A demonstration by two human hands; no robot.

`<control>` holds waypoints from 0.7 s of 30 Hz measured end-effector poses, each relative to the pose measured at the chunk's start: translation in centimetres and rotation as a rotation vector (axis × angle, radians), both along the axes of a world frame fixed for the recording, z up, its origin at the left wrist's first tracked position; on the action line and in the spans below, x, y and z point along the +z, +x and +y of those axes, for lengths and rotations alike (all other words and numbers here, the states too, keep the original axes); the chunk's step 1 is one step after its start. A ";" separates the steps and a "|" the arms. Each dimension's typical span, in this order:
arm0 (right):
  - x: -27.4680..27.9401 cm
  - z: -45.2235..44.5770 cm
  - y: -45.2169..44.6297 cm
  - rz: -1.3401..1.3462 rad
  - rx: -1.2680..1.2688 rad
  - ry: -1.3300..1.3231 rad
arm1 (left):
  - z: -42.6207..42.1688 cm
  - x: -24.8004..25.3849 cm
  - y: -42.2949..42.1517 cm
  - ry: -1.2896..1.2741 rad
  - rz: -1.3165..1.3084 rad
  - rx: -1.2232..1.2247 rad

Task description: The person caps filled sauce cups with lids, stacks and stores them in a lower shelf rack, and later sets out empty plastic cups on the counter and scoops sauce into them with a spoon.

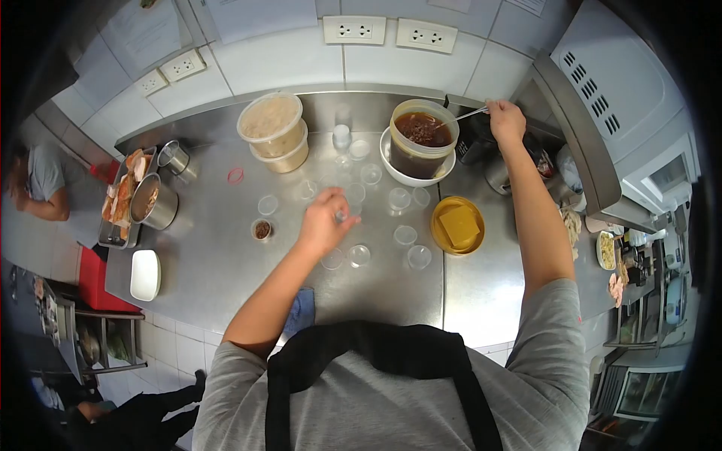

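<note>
My right hand (505,122) grips the thin handle of a metal spoon (470,115), whose lower end dips into dark brown sauce with bits in it. The sauce fills much of a tall plastic tub (420,150), set in a white bowl (410,179). Over the counter's middle, my left hand (327,219) has its thumb and fingers curled together. A small clear plastic cup (342,216) seems to show between them, partly hidden. Several similar clear cups (359,255) stand around it. One cup of dark brown filling (262,230) is left of this hand.
Two stacked tubs (272,124) stand at the back left. A yellow lid (457,225) lies on the right, near a microwave (632,105). Metal pots (155,201), a food tray (120,199) and a white dish (145,275) occupy the left. Another person (45,180) is beyond.
</note>
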State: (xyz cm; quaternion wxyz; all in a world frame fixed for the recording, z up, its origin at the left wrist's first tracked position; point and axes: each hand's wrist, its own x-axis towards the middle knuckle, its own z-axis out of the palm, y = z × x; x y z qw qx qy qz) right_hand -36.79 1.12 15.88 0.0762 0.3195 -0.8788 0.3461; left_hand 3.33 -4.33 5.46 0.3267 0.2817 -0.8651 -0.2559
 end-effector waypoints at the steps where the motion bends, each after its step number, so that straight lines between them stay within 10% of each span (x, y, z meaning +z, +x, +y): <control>1: 0.0 0.0 -0.1 0.007 0.019 -0.010 | -0.9 1.1 -0.5 -0.047 0.041 0.000; 8: -1.8 0.0 -2.4 -0.168 -0.026 -0.031 | -4.5 10.9 -6.0 0.015 0.091 -0.003; 21: 7.8 2.0 3.5 0.112 0.064 -0.314 | -7.0 11.1 -17.6 0.078 0.020 0.012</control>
